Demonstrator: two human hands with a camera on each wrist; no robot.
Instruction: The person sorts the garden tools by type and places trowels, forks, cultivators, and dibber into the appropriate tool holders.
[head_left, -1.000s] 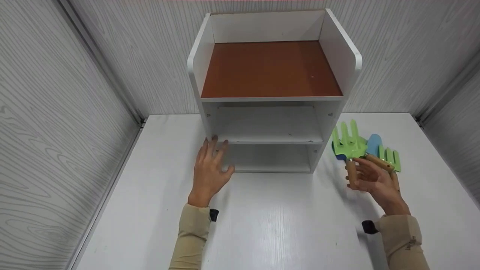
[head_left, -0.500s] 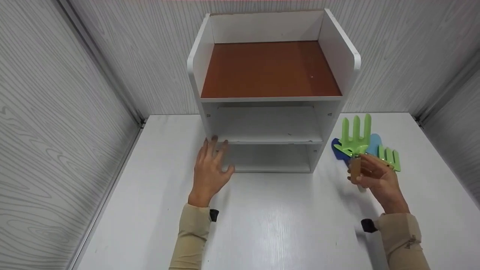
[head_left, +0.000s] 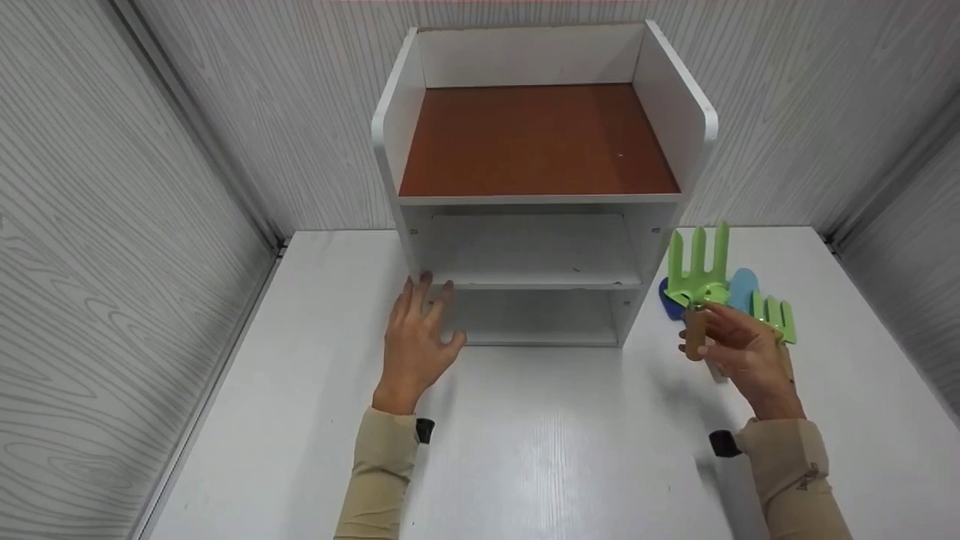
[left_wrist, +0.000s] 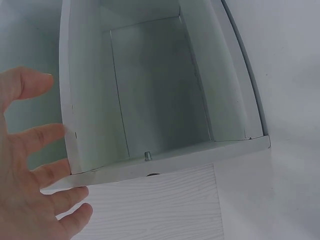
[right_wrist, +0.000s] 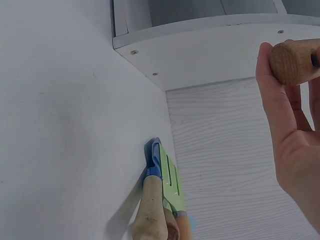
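Two hands were in view, in two beige sleeves [head_left: 381,469]. The right hand [head_left: 744,361] held one green fork [head_left: 697,283], thumb and fingers curled round its wooden handle [head_left: 695,337]; the fork's three prongs pointed to the far side, raised above the table [head_left: 525,442] and to the right of the shelf unit [head_left: 538,199]. The left hand [head_left: 415,349] had its fingers spread well apart and held nothing, at the left front edge of the unit; whether the fingertips touched it could not be told.

One white shelf unit stood far and central, with one red-brown top [head_left: 536,142] and two compartments below. At least three more tools lay to its right: one dark blue tool [head_left: 668,301], one light blue tool [head_left: 744,289] and one green rake [head_left: 773,315]; they overlapped, so the full count was unclear.

The table was white and slightly glossy. Three walls [head_left: 112,262] of pale grey wood grain rose at left, far and right.
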